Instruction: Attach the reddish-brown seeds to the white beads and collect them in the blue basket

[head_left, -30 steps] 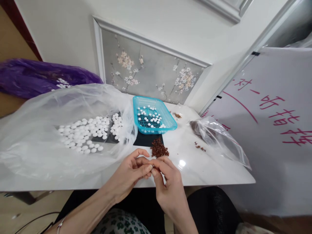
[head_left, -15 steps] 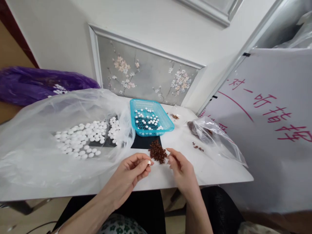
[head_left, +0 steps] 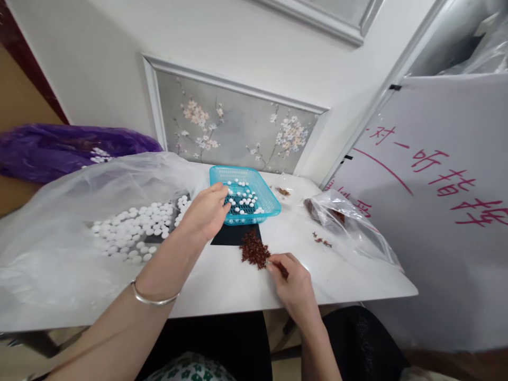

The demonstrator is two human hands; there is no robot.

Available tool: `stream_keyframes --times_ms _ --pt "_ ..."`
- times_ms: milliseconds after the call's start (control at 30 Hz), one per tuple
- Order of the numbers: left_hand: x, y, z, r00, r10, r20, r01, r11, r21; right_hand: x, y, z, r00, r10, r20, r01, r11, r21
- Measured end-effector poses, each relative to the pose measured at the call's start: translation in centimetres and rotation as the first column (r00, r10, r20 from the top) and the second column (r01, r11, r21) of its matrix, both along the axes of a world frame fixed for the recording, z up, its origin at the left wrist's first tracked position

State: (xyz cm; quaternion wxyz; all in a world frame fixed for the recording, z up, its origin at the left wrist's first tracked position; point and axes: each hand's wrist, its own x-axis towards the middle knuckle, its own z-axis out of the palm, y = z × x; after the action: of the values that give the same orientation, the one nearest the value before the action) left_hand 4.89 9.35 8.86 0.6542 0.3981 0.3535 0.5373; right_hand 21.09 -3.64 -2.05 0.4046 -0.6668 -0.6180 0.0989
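My left hand [head_left: 208, 211] reaches over the left rim of a blue plastic basket [head_left: 272, 203], thumb and fingers apart, with no piece visible in its grasp. Small round white pieces [head_left: 248, 201] are scattered over the basket's floor, some close to those fingertips. At the right edge of a heap of small reddish-brown pieces [head_left: 254, 248], my right hand [head_left: 291, 278] has its thumb and forefinger pinched together. Whatever is between them is too small to make out.
On the left, a large clear plastic bag [head_left: 79, 211] holds many white pieces; a purple bag [head_left: 79, 148] lies behind it. A clear bag with brown contents [head_left: 341, 211] and loose brown bits [head_left: 322, 241] are to the right. A whiteboard [head_left: 436, 254] stands beside the table.
My left hand has moved from beside the brown heap, where it held a small white piece, up and left to the basket; its fingers have opened. My right hand has lowered slightly and pinched.
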Motion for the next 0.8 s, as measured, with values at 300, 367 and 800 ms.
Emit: stream_keyframes --times_ms 300,367,800 --pt "-9.8 -3.3 1.8 0.867 0.243 -0.434 -0.076 0.927 0.367 0.0 -0.2 -1.0 0.999 -0.005 0.034 0.005 1.0 -0.018" --pt "-12.4 -3.7 1.3 0.642 0.352 -0.681 -0.069 0.911 0.406 0.1 -0.2 -1.3 0.997 -0.019 0.077 0.022 0.999 -0.037" --pt "-14.6 -4.2 -4.1 0.069 0.278 -0.958 0.303 0.909 0.286 0.0 -0.8 -1.4 0.977 -0.212 -0.036 0.21 0.977 -0.045"
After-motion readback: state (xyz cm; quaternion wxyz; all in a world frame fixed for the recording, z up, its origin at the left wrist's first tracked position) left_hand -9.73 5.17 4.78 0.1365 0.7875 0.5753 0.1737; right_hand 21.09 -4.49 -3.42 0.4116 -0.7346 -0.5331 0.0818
